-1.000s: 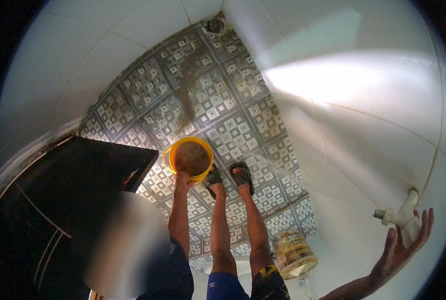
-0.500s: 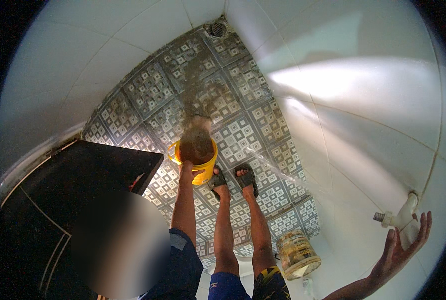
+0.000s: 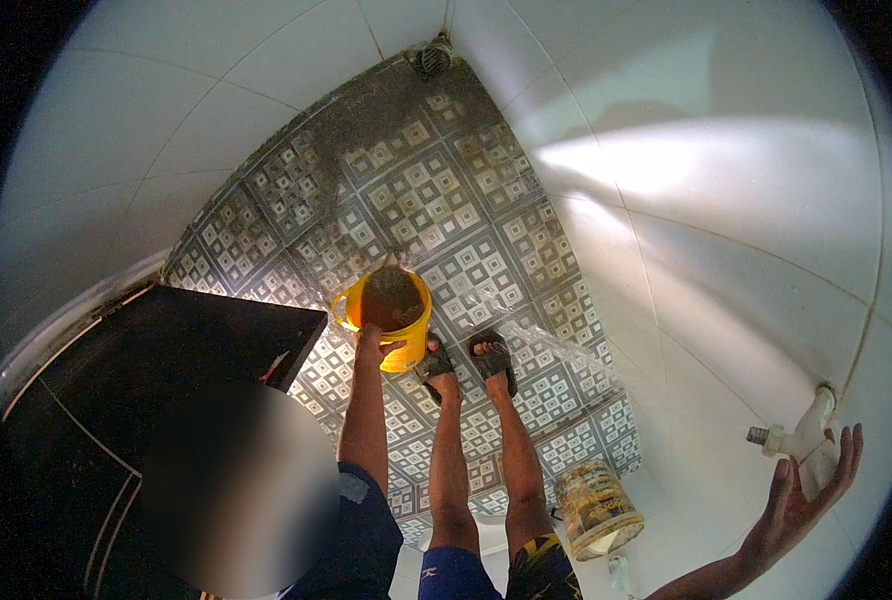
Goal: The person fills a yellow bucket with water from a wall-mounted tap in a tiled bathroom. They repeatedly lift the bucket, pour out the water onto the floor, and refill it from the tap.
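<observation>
My left hand [image 3: 376,342] grips the near rim of a yellow bucket [image 3: 413,345], which leans away from me. Murky brown water [image 3: 391,300] fills the part of the bucket I can see, and a little runs over its far lip onto the patterned tile floor [image 3: 466,260]. Far to the right, my right hand [image 3: 816,490] is raised beside a white wall tap [image 3: 791,440]. Its fingers are stretched out and its thumb stands apart. Whether that palm touches the tap I cannot tell.
A stained bucket [image 3: 596,508] stands right of my legs. At the left is a black slab [image 3: 216,330] with a sharp corner. A round floor drain [image 3: 432,62] lies in the far corner. Dark wet dirt [image 3: 366,110] covers the far tiles. My sandalled feet [image 3: 491,358] stand near the yellow bucket.
The brown stream over the yellow bucket's lip has shrunk to a trickle. Dark water has spread across the far tiles toward the drain. My right hand has stayed in place.
</observation>
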Demonstrator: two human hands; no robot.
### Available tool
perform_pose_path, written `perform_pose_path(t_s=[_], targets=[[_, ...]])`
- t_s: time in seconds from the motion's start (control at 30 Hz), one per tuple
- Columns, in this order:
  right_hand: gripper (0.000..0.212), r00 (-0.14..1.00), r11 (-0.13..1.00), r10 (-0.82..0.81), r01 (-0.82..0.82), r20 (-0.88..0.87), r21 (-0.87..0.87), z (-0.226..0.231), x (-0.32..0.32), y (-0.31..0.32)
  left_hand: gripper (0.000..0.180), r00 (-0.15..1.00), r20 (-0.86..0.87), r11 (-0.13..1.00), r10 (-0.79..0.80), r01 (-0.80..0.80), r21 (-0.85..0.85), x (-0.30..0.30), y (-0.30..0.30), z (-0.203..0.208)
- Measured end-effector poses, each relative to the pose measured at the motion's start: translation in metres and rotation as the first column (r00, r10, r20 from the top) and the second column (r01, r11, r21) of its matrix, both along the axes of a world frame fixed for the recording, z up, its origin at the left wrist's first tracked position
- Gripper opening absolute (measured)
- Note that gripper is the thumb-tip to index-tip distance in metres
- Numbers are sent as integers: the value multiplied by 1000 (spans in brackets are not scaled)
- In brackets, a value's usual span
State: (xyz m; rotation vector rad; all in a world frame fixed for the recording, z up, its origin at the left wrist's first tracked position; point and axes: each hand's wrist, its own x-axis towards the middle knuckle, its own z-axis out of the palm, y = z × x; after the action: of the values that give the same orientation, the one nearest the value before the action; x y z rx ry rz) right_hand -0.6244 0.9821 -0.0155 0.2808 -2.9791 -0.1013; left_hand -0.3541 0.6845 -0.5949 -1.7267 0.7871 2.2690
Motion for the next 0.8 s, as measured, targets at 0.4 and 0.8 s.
perform_pose_path(t_s=[0.4,0.8], targets=[[64,1000,995,2,-1,6,-98,-2,-3,2,64,851,255,824,-459,515,-237,-14,-31,-15],[67,1000,997,-23,24,11,-72,0,-5,-2,49,817,571,942,-82,251,-224,-46,-11,-50]])
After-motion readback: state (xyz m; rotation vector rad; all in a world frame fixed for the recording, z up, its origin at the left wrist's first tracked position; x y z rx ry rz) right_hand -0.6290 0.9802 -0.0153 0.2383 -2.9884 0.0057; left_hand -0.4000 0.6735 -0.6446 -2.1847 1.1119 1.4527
